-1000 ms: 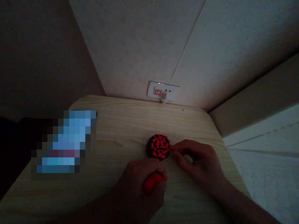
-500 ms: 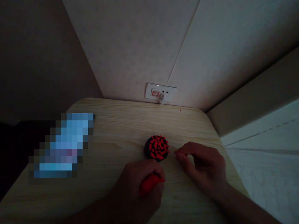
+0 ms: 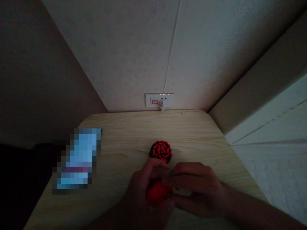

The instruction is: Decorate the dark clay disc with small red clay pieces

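Note:
My left hand (image 3: 144, 188) is curled around a soft-looking red lump (image 3: 156, 193), probably modelling clay, near the table's front. From the right, my right hand (image 3: 198, 188) meets it, thumb and fingers closing on the lump's right end; the exact contact is dim. Just beyond my left fingers sits a round black piece (image 3: 161, 151), its top covered with small red strips and dots. My left fingers hide a little of its near edge.
A lit phone-like screen (image 3: 78, 159), blurred out, lies at the left of the wooden table (image 3: 124, 127). At the back, a wall socket (image 3: 159, 100) has a plug in it. A tiny red bit (image 3: 181, 114) lies near the back edge.
My right hand has moved left and toward me to the red lump. My left fingers have loosened and lifted somewhat around it. The camera view has turned slightly.

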Action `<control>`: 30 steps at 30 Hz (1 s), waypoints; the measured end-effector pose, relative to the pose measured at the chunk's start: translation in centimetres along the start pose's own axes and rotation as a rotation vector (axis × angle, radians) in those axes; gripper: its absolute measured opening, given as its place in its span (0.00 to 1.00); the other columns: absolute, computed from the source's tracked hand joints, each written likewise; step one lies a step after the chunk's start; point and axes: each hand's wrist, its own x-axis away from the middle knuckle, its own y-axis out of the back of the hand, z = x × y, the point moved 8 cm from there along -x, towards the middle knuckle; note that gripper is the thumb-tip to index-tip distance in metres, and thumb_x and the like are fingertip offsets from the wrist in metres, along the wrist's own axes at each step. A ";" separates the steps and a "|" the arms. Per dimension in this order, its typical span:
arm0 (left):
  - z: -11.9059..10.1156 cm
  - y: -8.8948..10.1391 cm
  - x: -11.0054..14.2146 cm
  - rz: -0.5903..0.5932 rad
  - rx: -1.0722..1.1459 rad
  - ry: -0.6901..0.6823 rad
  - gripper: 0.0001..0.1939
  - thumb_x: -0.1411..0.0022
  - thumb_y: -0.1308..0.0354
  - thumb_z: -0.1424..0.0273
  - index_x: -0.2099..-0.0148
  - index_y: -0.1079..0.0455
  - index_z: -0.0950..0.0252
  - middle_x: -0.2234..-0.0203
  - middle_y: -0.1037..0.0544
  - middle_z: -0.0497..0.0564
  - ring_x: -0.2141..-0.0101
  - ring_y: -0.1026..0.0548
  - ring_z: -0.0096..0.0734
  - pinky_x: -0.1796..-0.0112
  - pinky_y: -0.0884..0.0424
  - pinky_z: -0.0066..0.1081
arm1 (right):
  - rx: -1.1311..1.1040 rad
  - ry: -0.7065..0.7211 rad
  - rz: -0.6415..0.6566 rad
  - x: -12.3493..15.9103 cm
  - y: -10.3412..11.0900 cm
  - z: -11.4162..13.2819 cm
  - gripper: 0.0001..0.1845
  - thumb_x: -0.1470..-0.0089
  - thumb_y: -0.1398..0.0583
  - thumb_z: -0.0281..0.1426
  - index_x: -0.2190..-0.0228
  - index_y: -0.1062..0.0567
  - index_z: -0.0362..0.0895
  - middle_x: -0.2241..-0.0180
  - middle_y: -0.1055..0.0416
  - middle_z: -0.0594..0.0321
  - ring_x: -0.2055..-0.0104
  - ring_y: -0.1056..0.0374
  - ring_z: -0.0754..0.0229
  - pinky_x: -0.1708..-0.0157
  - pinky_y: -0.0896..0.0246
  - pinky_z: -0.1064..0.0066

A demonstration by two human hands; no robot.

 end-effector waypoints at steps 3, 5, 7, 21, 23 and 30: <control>0.1 0.0 0.4 -0.008 -0.032 0.023 0.29 0.45 0.37 0.75 0.42 0.40 0.58 0.61 0.21 0.50 0.64 0.20 0.35 0.63 0.23 0.29 | -0.013 -0.013 0.000 0.1 0.2 0.0 0.11 0.36 0.35 0.28 0.52 0.19 0.43 0.63 0.17 0.54 0.64 0.20 0.60 0.61 0.22 0.75; 0.4 0.2 0.7 -0.056 -0.043 0.030 0.29 0.46 0.36 0.74 0.43 0.39 0.58 0.60 0.21 0.52 0.62 0.20 0.36 0.62 0.22 0.30 | -0.015 -0.010 0.008 0.1 0.4 0.1 0.12 0.37 0.35 0.27 0.52 0.19 0.43 0.62 0.17 0.54 0.63 0.19 0.60 0.60 0.22 0.75; 0.3 0.4 0.9 -0.108 -0.034 0.012 0.28 0.47 0.37 0.74 0.44 0.37 0.58 0.61 0.22 0.50 0.64 0.20 0.35 0.63 0.23 0.29 | -0.019 -0.013 0.043 0.0 0.3 0.1 0.12 0.36 0.36 0.26 0.51 0.19 0.43 0.62 0.17 0.55 0.61 0.19 0.59 0.58 0.22 0.74; 1.2 -0.8 0.3 0.106 0.095 0.195 0.31 0.51 0.33 0.79 0.47 0.39 0.58 0.66 0.21 0.47 0.76 0.24 0.26 0.76 0.29 0.24 | 0.009 0.022 0.118 0.8 0.0 0.0 0.09 0.35 0.38 0.25 0.55 0.20 0.39 0.62 0.18 0.53 0.59 0.21 0.57 0.57 0.23 0.71; 1.6 -1.1 0.4 0.136 0.107 0.231 0.32 0.48 0.35 0.79 0.43 0.40 0.58 0.66 0.21 0.48 0.76 0.22 0.28 0.75 0.26 0.26 | 0.006 -0.020 0.144 0.6 -0.2 -0.2 0.08 0.34 0.38 0.27 0.55 0.20 0.40 0.63 0.18 0.55 0.62 0.22 0.58 0.59 0.24 0.71; 1.7 -1.3 1.0 0.156 0.090 0.230 0.38 0.50 0.34 0.78 0.38 0.39 0.58 0.67 0.20 0.47 0.77 0.23 0.30 0.77 0.29 0.25 | -0.121 -0.019 0.142 0.5 -0.4 -0.2 0.08 0.39 0.36 0.24 0.57 0.20 0.39 0.65 0.18 0.54 0.65 0.22 0.58 0.64 0.25 0.72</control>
